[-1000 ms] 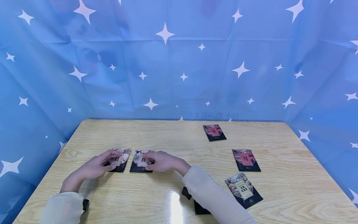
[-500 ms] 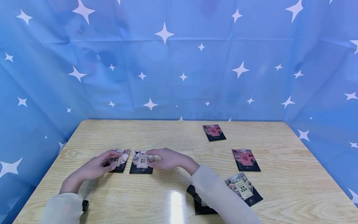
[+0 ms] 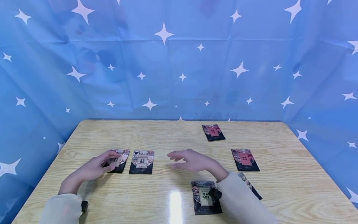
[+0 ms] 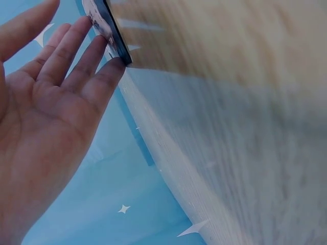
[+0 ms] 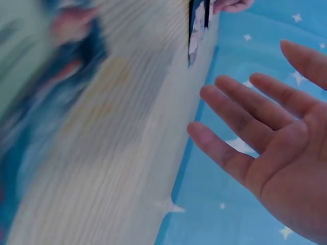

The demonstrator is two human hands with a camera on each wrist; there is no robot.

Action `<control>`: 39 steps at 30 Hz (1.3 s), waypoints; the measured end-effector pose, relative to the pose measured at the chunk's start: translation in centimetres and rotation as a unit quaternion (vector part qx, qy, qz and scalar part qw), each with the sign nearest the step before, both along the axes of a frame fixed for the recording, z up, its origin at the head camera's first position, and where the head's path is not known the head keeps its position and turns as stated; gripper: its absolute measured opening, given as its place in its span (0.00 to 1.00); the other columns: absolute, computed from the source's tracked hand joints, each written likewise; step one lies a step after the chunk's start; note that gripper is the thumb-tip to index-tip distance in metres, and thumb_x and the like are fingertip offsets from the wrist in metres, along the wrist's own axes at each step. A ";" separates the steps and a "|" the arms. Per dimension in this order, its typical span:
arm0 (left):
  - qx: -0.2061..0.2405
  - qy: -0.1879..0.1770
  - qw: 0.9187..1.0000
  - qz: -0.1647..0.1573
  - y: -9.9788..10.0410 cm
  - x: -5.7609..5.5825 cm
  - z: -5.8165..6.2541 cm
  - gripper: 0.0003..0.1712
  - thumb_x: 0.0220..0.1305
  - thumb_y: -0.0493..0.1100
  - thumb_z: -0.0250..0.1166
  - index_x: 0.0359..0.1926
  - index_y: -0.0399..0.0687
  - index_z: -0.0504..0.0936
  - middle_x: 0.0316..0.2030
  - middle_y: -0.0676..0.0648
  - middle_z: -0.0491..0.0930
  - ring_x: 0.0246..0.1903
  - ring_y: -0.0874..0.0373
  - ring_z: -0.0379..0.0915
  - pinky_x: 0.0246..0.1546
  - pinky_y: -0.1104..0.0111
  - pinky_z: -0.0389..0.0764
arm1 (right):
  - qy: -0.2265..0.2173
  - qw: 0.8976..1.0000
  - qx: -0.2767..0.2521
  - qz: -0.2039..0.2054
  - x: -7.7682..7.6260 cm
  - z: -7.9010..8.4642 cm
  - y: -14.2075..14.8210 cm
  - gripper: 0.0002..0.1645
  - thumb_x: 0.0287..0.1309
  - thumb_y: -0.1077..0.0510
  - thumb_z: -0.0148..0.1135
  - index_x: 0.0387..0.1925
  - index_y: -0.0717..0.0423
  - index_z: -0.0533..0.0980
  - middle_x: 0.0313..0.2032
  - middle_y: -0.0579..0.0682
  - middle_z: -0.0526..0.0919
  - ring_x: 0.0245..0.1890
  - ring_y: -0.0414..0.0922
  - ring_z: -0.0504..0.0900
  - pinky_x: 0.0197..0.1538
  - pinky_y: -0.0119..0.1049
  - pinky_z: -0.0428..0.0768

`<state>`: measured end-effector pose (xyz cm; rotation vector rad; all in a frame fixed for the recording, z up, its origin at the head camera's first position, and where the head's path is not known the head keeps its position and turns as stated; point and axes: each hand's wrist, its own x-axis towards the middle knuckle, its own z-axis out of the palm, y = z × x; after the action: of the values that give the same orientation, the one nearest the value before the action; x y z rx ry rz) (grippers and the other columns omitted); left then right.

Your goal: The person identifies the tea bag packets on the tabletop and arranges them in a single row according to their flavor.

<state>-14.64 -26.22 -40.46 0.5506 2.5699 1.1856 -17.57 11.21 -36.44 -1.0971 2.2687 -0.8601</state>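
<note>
My left hand (image 3: pixel 96 165) rests on a dark flat sachet (image 3: pixel 122 161) with a pinkish label at the table's left. In the left wrist view, its nearly straight fingers touch the sachet (image 4: pixel 108 25) along one side. Just right of it lies a second sachet (image 3: pixel 141 162) with a pale pink label, flat and upright. My right hand (image 3: pixel 193 160) hovers over the table, apart from that sachet, holding nothing. Its fingers (image 5: pixel 232 109) are loosely spread in the right wrist view. Under my right wrist lies a sachet with a pale green label (image 3: pixel 206 197), partly covered by the black wrist camera.
Two sachets with red labels lie on the right, one near the back edge (image 3: pixel 213 132) and one nearer (image 3: pixel 245 160). Another sachet (image 3: pixel 250 185) is mostly hidden by my right sleeve (image 3: pixel 243 199). A blue star-printed curtain (image 3: pixel 179 62) stands behind the wooden table (image 3: pixel 156 133).
My right hand has let go of the second sachet and moved right, uncovering it. The green-labelled sachet near the front has come into view. My left hand stays in place.
</note>
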 end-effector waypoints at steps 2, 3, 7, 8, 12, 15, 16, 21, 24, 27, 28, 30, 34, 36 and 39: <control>0.000 0.001 1.000 -0.001 0.0 0.0 0.0 0.21 0.65 0.35 0.55 0.58 0.37 0.65 0.58 0.31 0.63 0.58 0.32 0.57 0.53 0.41 0.61 | -0.002 1.000 0.005 -0.004 0.4 -0.1 0.9 0.28 0.66 0.56 0.50 0.62 0.65 0.62 0.55 0.60 0.73 0.53 0.52 0.74 0.55 0.50 0.71; 0.001 0.001 1.000 -0.001 0.0 0.0 0.0 0.21 0.65 0.35 0.55 0.58 0.37 0.65 0.58 0.31 0.63 0.58 0.32 0.57 0.53 0.41 0.61 | -0.002 1.000 0.006 -0.004 0.6 -0.2 1.3 0.27 0.65 0.56 0.50 0.62 0.65 0.62 0.54 0.60 0.73 0.52 0.51 0.75 0.55 0.49 0.71; 0.000 0.000 1.000 0.000 0.0 0.0 0.1 0.21 0.65 0.35 0.55 0.58 0.37 0.65 0.58 0.31 0.63 0.58 0.32 0.57 0.53 0.41 0.61 | 0.002 1.000 -0.002 0.002 1.4 -0.3 3.0 0.27 0.65 0.58 0.51 0.61 0.68 0.62 0.52 0.61 0.75 0.49 0.49 0.77 0.54 0.43 0.73; 0.000 0.001 1.000 0.000 0.0 0.0 0.0 0.21 0.65 0.36 0.55 0.58 0.37 0.65 0.58 0.31 0.63 0.58 0.32 0.57 0.53 0.41 0.61 | -0.001 1.000 -0.007 0.003 1.6 -0.3 3.5 0.27 0.65 0.59 0.51 0.61 0.68 0.62 0.52 0.61 0.75 0.49 0.49 0.77 0.54 0.41 0.73; -0.001 0.003 1.000 -0.002 0.0 0.0 0.0 0.22 0.65 0.36 0.55 0.58 0.37 0.65 0.58 0.31 0.63 0.58 0.32 0.57 0.53 0.41 0.61 | -0.032 0.999 -0.020 -0.004 2.6 -0.4 5.1 0.27 0.65 0.60 0.51 0.61 0.69 0.62 0.52 0.62 0.75 0.50 0.51 0.76 0.54 0.38 0.73; 0.000 0.001 1.000 -0.002 0.0 0.0 0.0 0.21 0.65 0.36 0.55 0.58 0.37 0.65 0.58 0.31 0.62 0.58 0.32 0.57 0.53 0.41 0.61 | -0.048 0.998 -0.026 -0.008 3.3 -0.5 6.3 0.28 0.65 0.58 0.51 0.61 0.68 0.62 0.51 0.60 0.76 0.50 0.51 0.76 0.53 0.37 0.74; 0.000 0.000 1.000 -0.001 0.0 0.0 0.1 0.21 0.65 0.36 0.55 0.58 0.37 0.65 0.59 0.31 0.62 0.58 0.32 0.57 0.53 0.41 0.61 | -0.050 0.998 -0.028 -0.008 3.6 -0.6 6.7 0.28 0.65 0.57 0.51 0.61 0.68 0.62 0.51 0.59 0.76 0.50 0.50 0.76 0.52 0.36 0.74; 0.003 0.001 1.000 -0.004 0.1 0.1 0.1 0.21 0.65 0.36 0.55 0.58 0.37 0.65 0.58 0.30 0.62 0.57 0.32 0.57 0.53 0.41 0.62 | -0.062 0.997 -0.051 0.018 4.5 -0.9 8.3 0.28 0.66 0.55 0.50 0.60 0.70 0.62 0.50 0.58 0.77 0.48 0.44 0.78 0.47 0.34 0.77; 0.004 0.002 1.000 -0.006 0.1 0.1 0.2 0.22 0.65 0.37 0.55 0.58 0.37 0.64 0.58 0.30 0.63 0.57 0.32 0.57 0.52 0.41 0.63 | -0.078 0.995 -0.060 0.037 5.2 -1.0 9.2 0.27 0.66 0.55 0.49 0.60 0.70 0.62 0.51 0.57 0.77 0.50 0.44 0.76 0.46 0.33 0.77; 0.004 0.002 1.000 -0.007 0.1 0.1 0.2 0.22 0.65 0.37 0.55 0.59 0.37 0.64 0.58 0.30 0.62 0.57 0.32 0.57 0.52 0.42 0.63 | -0.084 0.993 -0.059 0.058 6.0 -1.0 10.0 0.27 0.66 0.56 0.49 0.61 0.69 0.62 0.53 0.56 0.75 0.53 0.46 0.74 0.45 0.32 0.76; 0.004 0.002 1.000 -0.006 0.1 0.1 0.2 0.22 0.65 0.37 0.55 0.59 0.37 0.64 0.58 0.30 0.63 0.57 0.32 0.57 0.52 0.42 0.64 | -0.081 0.993 -0.056 0.066 6.2 -1.1 10.2 0.27 0.66 0.56 0.49 0.61 0.68 0.62 0.54 0.55 0.75 0.54 0.46 0.73 0.45 0.32 0.76; 0.003 0.002 1.000 -0.007 0.1 0.0 0.2 0.22 0.65 0.37 0.55 0.59 0.37 0.64 0.58 0.30 0.62 0.57 0.32 0.58 0.52 0.43 0.64 | -0.070 0.993 -0.052 0.079 6.7 -1.2 10.6 0.26 0.66 0.57 0.49 0.62 0.66 0.63 0.55 0.53 0.74 0.56 0.46 0.71 0.46 0.33 0.75; 0.001 0.000 1.000 -0.003 0.1 0.0 0.2 0.22 0.65 0.36 0.55 0.59 0.37 0.64 0.58 0.30 0.63 0.57 0.32 0.58 0.52 0.43 0.65 | -0.049 0.995 -0.034 0.080 7.4 -1.3 11.1 0.25 0.66 0.56 0.49 0.62 0.60 0.65 0.57 0.52 0.72 0.58 0.44 0.68 0.53 0.42 0.73; 0.000 0.001 1.000 -0.005 0.0 0.0 0.1 0.22 0.65 0.36 0.55 0.59 0.37 0.64 0.58 0.30 0.63 0.57 0.32 0.58 0.51 0.42 0.65 | -0.047 0.996 -0.026 0.077 7.6 -1.4 11.2 0.25 0.66 0.56 0.49 0.62 0.59 0.65 0.59 0.53 0.71 0.58 0.43 0.69 0.53 0.43 0.73; -0.002 0.001 1.000 -0.002 0.0 0.1 0.1 0.22 0.65 0.36 0.55 0.59 0.38 0.64 0.58 0.30 0.63 0.57 0.32 0.58 0.51 0.42 0.64 | -0.047 0.996 -0.014 0.073 7.8 -1.4 11.2 0.26 0.66 0.54 0.49 0.63 0.59 0.64 0.60 0.54 0.69 0.59 0.43 0.68 0.54 0.41 0.73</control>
<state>-14.56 -26.18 -40.36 0.5552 2.5709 1.1782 -9.81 22.41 -37.85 -1.1916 2.0778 -0.8688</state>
